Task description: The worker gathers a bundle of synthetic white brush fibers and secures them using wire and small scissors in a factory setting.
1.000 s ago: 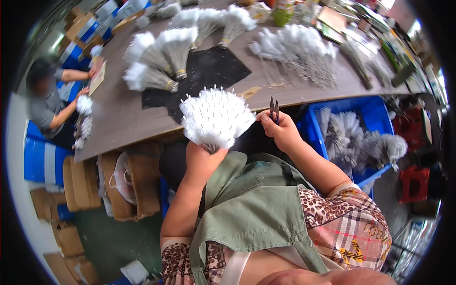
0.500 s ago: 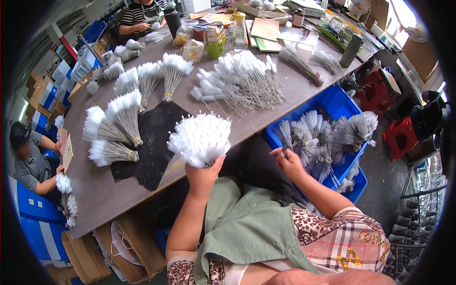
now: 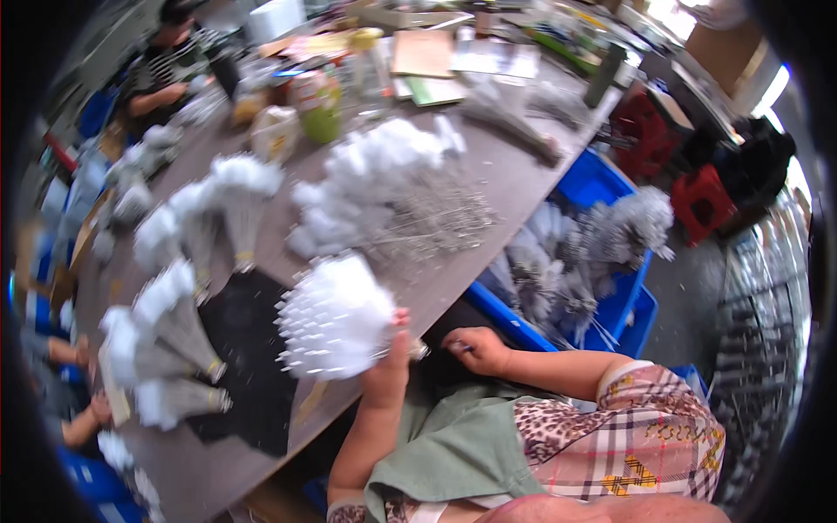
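A thick bundle of white-bristled wire brushes is gripped in my left hand above the table's near edge. Its white heads point left, and its stem ends stick out at the right of my fingers. Close to those ends, my right hand is curled; a small dark thing seems to be in its fingers, too blurred to name. Left of the bundle, a black sheet lies on the table. Several tied brush bundles rest on and beside it. A loose heap of brushes lies beyond my left hand.
Blue crates filled with grey-white brush bundles stand at the table's right edge. Green can, papers and thin stem bundles occupy the far side. One person works far left, another at the left edge. Red stools stand right.
The view has swung, blurring the picture. My left hand has tipped the bundle over, heads leftward and stem ends showing. My right hand has come closer to the stems, away from the crate.
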A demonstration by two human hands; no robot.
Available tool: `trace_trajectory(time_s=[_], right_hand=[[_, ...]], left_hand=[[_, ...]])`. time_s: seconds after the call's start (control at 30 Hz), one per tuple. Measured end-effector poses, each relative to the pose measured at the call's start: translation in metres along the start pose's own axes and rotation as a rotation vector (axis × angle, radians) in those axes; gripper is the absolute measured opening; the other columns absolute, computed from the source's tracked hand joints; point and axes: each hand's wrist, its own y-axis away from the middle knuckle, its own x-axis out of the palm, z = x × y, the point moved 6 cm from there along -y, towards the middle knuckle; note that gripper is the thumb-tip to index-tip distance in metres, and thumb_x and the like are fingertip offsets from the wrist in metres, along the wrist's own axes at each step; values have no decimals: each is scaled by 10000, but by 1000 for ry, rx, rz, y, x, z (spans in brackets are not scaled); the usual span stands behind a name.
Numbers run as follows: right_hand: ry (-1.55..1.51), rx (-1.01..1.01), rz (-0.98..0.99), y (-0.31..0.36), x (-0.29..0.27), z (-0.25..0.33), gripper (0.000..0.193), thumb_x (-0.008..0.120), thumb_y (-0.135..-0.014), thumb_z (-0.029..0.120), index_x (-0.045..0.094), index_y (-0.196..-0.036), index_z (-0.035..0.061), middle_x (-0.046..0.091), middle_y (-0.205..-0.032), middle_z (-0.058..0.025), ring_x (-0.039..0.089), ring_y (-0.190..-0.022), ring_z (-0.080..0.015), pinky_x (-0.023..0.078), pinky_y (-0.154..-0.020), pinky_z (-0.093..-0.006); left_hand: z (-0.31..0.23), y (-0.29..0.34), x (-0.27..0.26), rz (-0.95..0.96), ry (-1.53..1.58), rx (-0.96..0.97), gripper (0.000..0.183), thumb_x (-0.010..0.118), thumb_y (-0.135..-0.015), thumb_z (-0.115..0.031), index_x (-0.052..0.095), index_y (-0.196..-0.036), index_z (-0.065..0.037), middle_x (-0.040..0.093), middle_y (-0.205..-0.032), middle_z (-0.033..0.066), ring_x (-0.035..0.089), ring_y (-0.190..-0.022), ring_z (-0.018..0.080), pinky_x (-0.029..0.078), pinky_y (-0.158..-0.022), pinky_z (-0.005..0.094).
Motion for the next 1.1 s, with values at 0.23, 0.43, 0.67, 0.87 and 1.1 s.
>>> trace_trajectory(time_s=[0.23, 0.43, 0.67, 0.87, 1.1], right_hand=[[147, -122, 6, -4, 9, -2, 175, 611, -773, 73, 574, -943, 56, 596, -754, -146, 599, -697, -359, 479, -601, -444], [165, -129, 11, 5, 7, -5, 180, 613, -773, 82, 562, -944, 57, 580, -743, -146, 585, -691, -365, 467, -588, -450], [187, -139, 1, 6, 11, 0, 181, 625, -741, 91, 541, -900, 72, 580, -746, -144, 575, -697, -378, 462, -591, -462], [176, -136, 15, 8, 11, 1, 170, 623, -742, 100, 529, -881, 73, 576, -745, -145, 575, -708, -381, 461, -601, -464], [147, -144, 5, 11, 12, -2, 180, 628, -747, 111, 535, -896, 73, 582, -751, -146, 583, -723, -378, 465, -616, -466]], left_hand=[[-4, -6, 2, -22, -4, -38, 246, 564, -871, -188, 485, -965, 25, 549, -901, 121, 574, -780, 210, 489, -716, 323], [1, -5, 9, -93, 101, -132, 323, 579, -897, -244, 453, -998, 36, 537, -938, 126, 584, -763, 205, 501, -689, 322], [3, -6, 4, -40, 44, -109, 278, 566, -921, -222, 420, -1050, -23, 556, -942, 111, 576, -737, 180, 483, -648, 299], [3, -4, 7, -89, 3, -103, 203, 548, -923, -171, 431, -1005, -28, 559, -870, 80, 550, -664, 140, 468, -585, 257], [9, -4, 6, -6, -50, -111, 166, 565, -893, -131, 460, -929, -8, 535, -803, 72, 525, -610, 131, 467, -557, 254]])
